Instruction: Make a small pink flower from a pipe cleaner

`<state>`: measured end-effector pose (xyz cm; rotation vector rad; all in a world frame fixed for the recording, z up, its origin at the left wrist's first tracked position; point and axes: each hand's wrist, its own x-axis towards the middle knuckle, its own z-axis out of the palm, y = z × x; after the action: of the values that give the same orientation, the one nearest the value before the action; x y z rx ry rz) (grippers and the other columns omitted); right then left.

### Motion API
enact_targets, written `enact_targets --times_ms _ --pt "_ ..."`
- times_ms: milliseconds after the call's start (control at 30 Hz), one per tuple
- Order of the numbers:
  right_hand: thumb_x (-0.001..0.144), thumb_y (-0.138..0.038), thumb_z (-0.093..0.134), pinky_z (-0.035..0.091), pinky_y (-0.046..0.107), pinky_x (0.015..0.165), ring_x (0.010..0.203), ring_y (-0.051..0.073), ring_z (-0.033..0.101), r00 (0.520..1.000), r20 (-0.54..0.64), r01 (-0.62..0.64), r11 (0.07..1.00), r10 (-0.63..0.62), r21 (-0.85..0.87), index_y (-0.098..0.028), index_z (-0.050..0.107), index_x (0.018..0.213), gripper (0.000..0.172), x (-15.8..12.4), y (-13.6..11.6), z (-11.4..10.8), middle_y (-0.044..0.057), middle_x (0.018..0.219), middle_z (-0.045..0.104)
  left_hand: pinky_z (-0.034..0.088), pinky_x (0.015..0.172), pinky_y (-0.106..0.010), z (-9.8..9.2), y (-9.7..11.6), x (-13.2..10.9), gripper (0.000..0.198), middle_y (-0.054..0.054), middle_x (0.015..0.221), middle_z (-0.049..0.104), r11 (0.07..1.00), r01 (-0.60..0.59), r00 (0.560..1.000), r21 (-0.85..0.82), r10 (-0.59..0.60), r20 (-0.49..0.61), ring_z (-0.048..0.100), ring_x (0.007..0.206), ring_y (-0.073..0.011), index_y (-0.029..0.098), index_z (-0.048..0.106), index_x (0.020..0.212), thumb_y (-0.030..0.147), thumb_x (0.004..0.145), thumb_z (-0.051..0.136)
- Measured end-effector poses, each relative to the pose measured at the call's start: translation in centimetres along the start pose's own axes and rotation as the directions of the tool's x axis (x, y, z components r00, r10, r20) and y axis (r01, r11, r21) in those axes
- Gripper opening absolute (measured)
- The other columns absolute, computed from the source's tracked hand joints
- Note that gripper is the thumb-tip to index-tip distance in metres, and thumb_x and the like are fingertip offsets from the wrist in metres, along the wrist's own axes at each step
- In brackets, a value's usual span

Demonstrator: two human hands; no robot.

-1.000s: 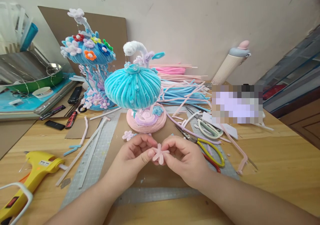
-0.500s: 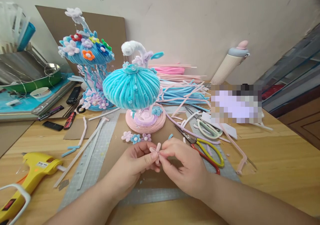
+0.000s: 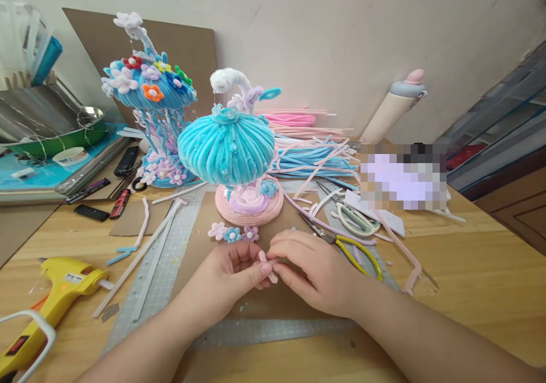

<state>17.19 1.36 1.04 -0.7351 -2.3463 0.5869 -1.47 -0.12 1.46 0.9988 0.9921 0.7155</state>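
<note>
Between my two hands is a small pale pink pipe-cleaner flower (image 3: 270,274), partly hidden by the fingers. My left hand (image 3: 239,272) pinches it between thumb and forefinger. From the other side, my right hand (image 3: 313,266) grips one of its petals with closed fingertips. Just beyond the hands, three finished fuzzy flowers (image 3: 232,234) in pink, blue and lilac lie in a row on brown cardboard (image 3: 205,306). Behind them stands a turquoise pipe-cleaner lamp (image 3: 226,147) on a round pink base (image 3: 249,217).
Yellow-and-red-handled pliers (image 3: 362,258) lie beside my right hand, near pale green scissors (image 3: 356,218). A yellow glue gun (image 3: 63,286) rests at left. Bundles of pipe cleaners (image 3: 315,155) lie behind, and a flower-covered blue lamp (image 3: 149,90) stands back left.
The pink flower has been turned and tilted between my fingers. My right hand has rolled over and shifted slightly, now covering the red plier handle.
</note>
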Motion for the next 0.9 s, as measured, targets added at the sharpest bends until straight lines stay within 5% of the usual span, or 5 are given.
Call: enact_targets --times_ms 467,900 --pt "0.087 -0.014 0.044 0.042 0.029 0.074 0.081 0.015 0.050 0.997 -0.076 0.012 0.994 -0.020 -0.106 -0.018 0.052 0.084 0.009 -0.1 -0.2 0.5 0.005 0.086 0.060 0.046 0.072 -0.028 0.1 -0.6 0.2 0.017 -0.002 0.071 0.062 0.985 -0.030 0.997 -0.168 0.042 0.065 0.055 0.070 -0.0135 0.014 0.063 0.076 0.031 0.078 0.065" --pt "0.086 -0.012 0.042 0.042 0.032 0.074 0.081 0.018 0.053 0.992 -0.115 0.021 0.961 -0.055 -0.277 -0.016 0.056 0.087 0.015 -0.5 -0.9 1.2 0.009 0.084 0.062 0.037 0.066 -0.026 1.0 -1.4 0.2 0.014 0.001 0.072 0.050 0.922 -0.233 0.949 0.311 0.286 -0.137 0.046 0.071 -0.0155 0.018 0.053 0.079 0.031 0.085 0.053"
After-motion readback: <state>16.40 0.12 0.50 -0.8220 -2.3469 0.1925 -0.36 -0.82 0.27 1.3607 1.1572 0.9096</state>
